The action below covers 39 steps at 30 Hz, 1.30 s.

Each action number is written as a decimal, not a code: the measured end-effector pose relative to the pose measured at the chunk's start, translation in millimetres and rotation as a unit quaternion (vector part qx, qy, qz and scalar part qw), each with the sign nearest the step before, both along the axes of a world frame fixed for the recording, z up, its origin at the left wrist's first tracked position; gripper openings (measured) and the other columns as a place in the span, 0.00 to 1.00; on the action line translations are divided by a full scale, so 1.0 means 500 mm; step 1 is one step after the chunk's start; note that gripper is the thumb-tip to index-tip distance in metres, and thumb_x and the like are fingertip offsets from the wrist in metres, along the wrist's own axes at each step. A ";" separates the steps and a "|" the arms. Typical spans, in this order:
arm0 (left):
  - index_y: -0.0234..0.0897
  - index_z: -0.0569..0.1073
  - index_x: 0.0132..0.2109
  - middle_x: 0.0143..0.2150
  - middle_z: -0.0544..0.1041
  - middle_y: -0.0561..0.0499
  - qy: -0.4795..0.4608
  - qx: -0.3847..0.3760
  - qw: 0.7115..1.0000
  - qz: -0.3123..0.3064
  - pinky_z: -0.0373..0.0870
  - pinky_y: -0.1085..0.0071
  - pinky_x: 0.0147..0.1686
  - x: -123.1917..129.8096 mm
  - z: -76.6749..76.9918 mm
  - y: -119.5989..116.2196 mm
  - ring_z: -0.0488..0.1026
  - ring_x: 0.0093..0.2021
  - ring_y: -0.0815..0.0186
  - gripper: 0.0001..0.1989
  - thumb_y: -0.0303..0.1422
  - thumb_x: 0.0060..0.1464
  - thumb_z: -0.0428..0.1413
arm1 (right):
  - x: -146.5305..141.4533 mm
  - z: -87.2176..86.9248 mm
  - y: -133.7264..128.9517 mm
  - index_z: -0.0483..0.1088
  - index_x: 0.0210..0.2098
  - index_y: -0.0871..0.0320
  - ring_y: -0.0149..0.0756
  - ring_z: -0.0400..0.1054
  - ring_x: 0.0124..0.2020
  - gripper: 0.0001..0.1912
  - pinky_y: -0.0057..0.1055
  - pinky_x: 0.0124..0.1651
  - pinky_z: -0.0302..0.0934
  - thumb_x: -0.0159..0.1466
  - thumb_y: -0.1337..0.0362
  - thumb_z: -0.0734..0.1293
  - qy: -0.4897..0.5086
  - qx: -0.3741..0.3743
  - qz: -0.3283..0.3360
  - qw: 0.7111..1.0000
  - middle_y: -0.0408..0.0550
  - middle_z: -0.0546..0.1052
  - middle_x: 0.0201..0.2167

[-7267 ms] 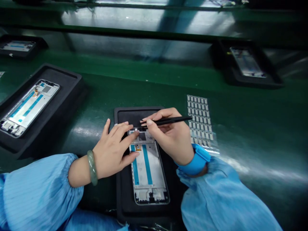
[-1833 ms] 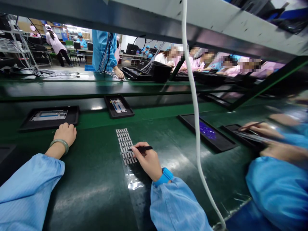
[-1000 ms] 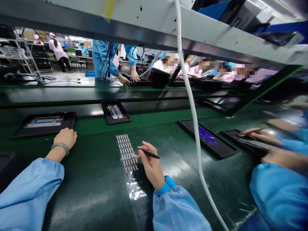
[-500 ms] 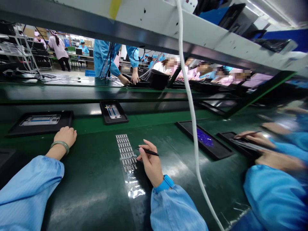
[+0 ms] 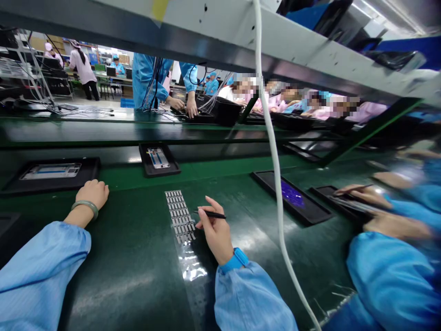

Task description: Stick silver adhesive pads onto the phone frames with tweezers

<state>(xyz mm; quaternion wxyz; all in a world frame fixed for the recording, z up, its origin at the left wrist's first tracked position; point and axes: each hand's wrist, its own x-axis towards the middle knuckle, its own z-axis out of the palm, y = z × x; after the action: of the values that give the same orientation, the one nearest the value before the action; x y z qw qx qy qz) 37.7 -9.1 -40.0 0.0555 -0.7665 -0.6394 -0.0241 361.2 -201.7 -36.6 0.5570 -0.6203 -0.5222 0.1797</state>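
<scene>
My right hand (image 5: 217, 234) is closed around slim black tweezers (image 5: 213, 214), their tip pointing left. Right beside that tip, on the green tabletop, lies a clear plastic sheet (image 5: 195, 271) whose far part carries rows of small silvery parts (image 5: 179, 216). To the left, my left hand (image 5: 92, 195), with a green bangle at the wrist, rests with its fingers curled and its palm side hidden. Just beyond it is a black tray (image 5: 91, 172) bearing a white phone frame (image 5: 51, 171). A smaller black tray (image 5: 174, 169) farther back holds another phone frame (image 5: 157, 158).
A white cable (image 5: 275, 170) hangs across the right side of my view. Behind it sits a black tray (image 5: 315, 216) with purple-blue pieces (image 5: 292, 193). A co-worker's hands (image 5: 365, 195) work over another tray at right. A metal beam (image 5: 213, 41) crosses overhead.
The two trays with phone frames have shifted slightly left relative to the sheet of parts. My hands have barely moved. Across the bench, a co-worker's hands have shifted a little.
</scene>
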 end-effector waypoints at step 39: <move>0.34 0.60 0.60 0.61 0.62 0.39 -0.110 0.101 0.972 -0.180 0.50 0.53 0.60 0.185 -0.034 0.016 0.56 0.61 0.53 0.23 0.36 0.59 0.46 | -0.007 -0.010 0.001 0.59 0.54 0.53 0.26 0.68 0.22 0.20 0.28 0.28 0.67 0.64 0.56 0.61 0.005 -0.023 0.041 0.999 0.45 0.71 0.39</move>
<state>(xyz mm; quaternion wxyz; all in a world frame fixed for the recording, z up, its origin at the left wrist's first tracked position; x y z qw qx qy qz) 130.0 -1.3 -56.8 0.0567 -0.8520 -0.4874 -0.1825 357.5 -201.5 -41.4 0.5372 -0.6104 -0.5401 0.2171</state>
